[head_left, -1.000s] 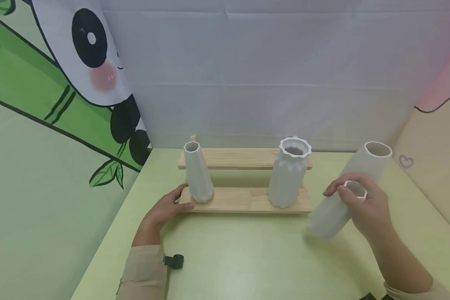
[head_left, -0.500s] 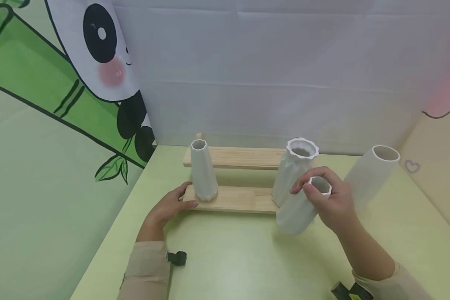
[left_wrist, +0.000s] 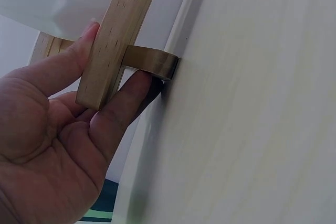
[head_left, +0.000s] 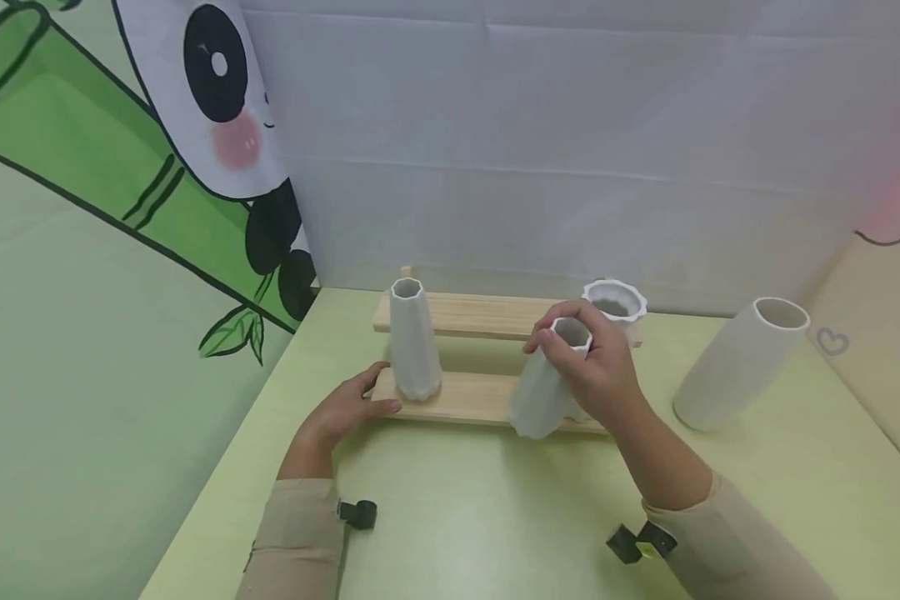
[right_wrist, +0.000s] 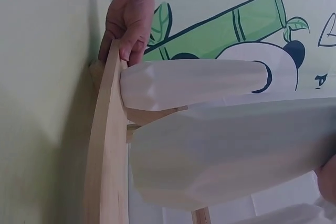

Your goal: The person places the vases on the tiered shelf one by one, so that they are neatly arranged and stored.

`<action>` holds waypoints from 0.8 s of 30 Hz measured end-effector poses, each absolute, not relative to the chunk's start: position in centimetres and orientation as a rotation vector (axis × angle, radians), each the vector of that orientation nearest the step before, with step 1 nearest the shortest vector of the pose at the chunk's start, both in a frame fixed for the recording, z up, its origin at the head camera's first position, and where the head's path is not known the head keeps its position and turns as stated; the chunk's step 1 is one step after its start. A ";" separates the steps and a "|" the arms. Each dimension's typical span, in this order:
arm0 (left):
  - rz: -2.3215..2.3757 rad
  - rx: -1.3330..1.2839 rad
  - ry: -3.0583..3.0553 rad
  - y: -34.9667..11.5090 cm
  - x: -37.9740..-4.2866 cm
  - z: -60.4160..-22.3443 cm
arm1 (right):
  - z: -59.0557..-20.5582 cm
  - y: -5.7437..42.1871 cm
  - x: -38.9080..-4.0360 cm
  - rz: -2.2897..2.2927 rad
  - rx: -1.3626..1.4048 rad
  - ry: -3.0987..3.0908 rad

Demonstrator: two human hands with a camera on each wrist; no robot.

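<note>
My right hand (head_left: 596, 367) grips a white faceted vase (head_left: 540, 396) near its rim. This vase leans, its base just over the front of the lower board of a wooden rack (head_left: 476, 396); whether it touches the board I cannot tell. The left hand (head_left: 345, 412) holds the left end of that board, its thumb (left_wrist: 79, 53) on top and fingers (left_wrist: 123, 106) underneath. Beside the left hand, a slim white vase (head_left: 414, 346) stands on the board. A white vase with a scalloped rim (head_left: 618, 300) stands toward the right end, largely hidden by the right hand.
A tall white cylindrical vase (head_left: 738, 367) stands on the table (head_left: 450, 517) to the right of the rack. The rack's upper board (head_left: 487, 315) runs behind the lower one. A pale cloth (head_left: 495, 167) hangs along the back, and a printed panda sheet (head_left: 232, 100) at the left.
My right hand has carried the faceted vase leftward, from beside the cylindrical vase to in front of the rack's lower board. The left hand keeps its hold on the board; the view has shifted slightly.
</note>
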State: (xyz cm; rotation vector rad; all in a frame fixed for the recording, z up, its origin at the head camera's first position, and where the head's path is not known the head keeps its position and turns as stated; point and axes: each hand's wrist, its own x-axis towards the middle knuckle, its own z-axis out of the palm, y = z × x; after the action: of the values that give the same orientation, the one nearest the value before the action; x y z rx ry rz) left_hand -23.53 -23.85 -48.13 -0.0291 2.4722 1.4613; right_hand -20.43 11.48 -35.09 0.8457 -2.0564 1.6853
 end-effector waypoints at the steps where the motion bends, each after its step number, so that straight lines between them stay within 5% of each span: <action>1: 1.459 -0.034 2.473 -23.8 -23.6 -48.2 | -35.0 11.2 -20.7 1.685 0.846 -2.053; 24: 1.484 0.025 2.481 -22.4 -24.0 -48.5 | -30.3 6.6 -25.9 1.692 0.671 -2.117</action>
State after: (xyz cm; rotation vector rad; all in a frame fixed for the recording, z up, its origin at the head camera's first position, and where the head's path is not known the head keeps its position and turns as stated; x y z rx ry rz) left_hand -24.03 -22.45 -48.51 0.0250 2.4806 1.4843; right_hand -25.91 6.55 -30.34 0.6714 -2.1168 1.6924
